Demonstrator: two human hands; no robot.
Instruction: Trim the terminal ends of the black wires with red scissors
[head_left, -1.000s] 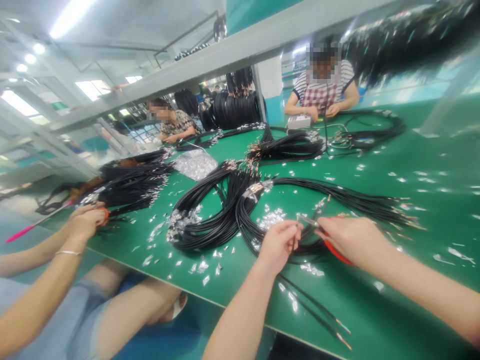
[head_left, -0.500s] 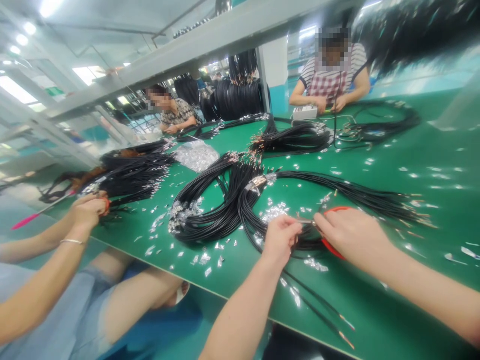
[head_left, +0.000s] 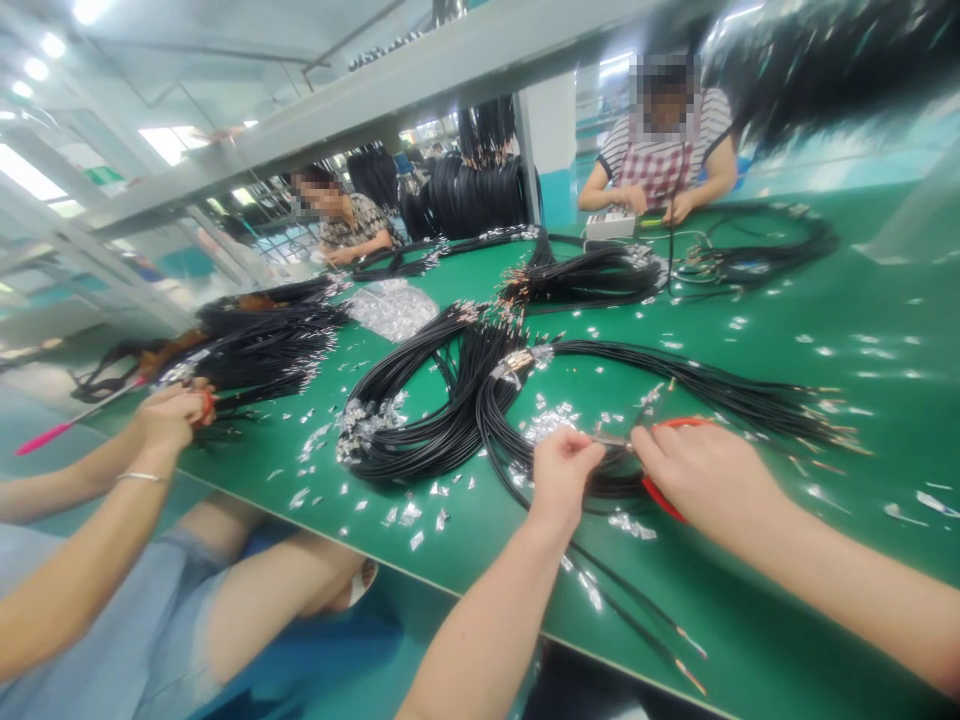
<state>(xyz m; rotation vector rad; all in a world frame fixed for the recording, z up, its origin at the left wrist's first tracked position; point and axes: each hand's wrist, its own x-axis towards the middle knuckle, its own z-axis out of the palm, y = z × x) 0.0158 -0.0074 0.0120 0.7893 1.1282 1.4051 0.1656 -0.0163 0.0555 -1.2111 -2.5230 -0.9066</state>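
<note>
My left hand [head_left: 561, 472] is pinched shut on the end of a thin black wire [head_left: 609, 441] that carries a small metal terminal. My right hand [head_left: 701, 470] is closed around a red-handled tool [head_left: 663, 496], its tip meeting the wire end between both hands. Both hands hover over a looped bundle of black wires [head_left: 675, 385] lying on the green table [head_left: 825, 560]. Two loose wires [head_left: 637, 625] trail toward the table's near edge below my hands.
More black wire bundles [head_left: 427, 400] and scattered silver scraps [head_left: 405, 515] cover the table. A person on my left works with both hands [head_left: 169, 415] on another bundle. Two more people sit at the far side, one by a white box [head_left: 609, 226]. A grey beam crosses overhead.
The view has tilted slightly. My hands stayed together at the wire end, drifting a little with the tool. The neighbour's hands barely moved.
</note>
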